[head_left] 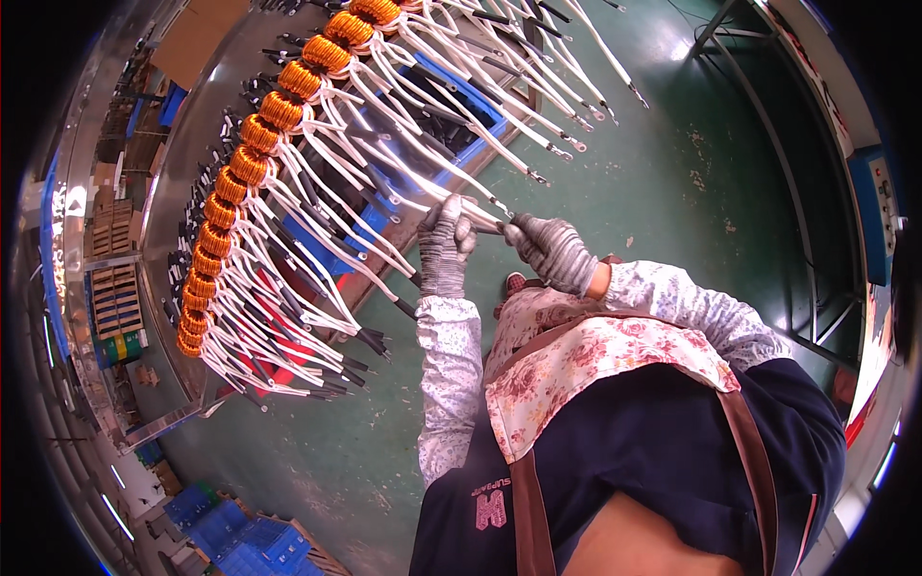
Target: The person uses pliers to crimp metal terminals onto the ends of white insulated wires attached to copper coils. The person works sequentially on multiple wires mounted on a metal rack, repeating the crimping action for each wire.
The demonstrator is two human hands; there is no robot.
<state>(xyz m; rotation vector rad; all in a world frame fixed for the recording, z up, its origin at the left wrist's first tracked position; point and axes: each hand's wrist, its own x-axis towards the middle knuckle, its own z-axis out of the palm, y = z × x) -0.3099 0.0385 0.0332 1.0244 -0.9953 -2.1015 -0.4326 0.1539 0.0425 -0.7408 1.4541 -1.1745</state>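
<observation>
A long row of copper-wound toroidal coils (250, 165) curves along the bench, each with white leads fanning out toward me. My left hand (445, 245), in a grey striped glove, is closed round a white cable (437, 182) from one of the coils. Close to the cable's end, my right hand (557, 253), gloved alike, has its fingers pinched together. Whether they grip the black sleeve, the metal lug or both is hidden by the fingers. Other leads end in black sleeves and metal lugs (573, 144), hanging past the bench edge around my hands.
Under the leads stands a blue bin (471, 96) with dark pieces in it. A red object (288, 336) shows below the nearer leads. Blue crates (240, 538) are stacked on the green floor (615, 192) at lower left. A metal frame (768, 115) stands at right.
</observation>
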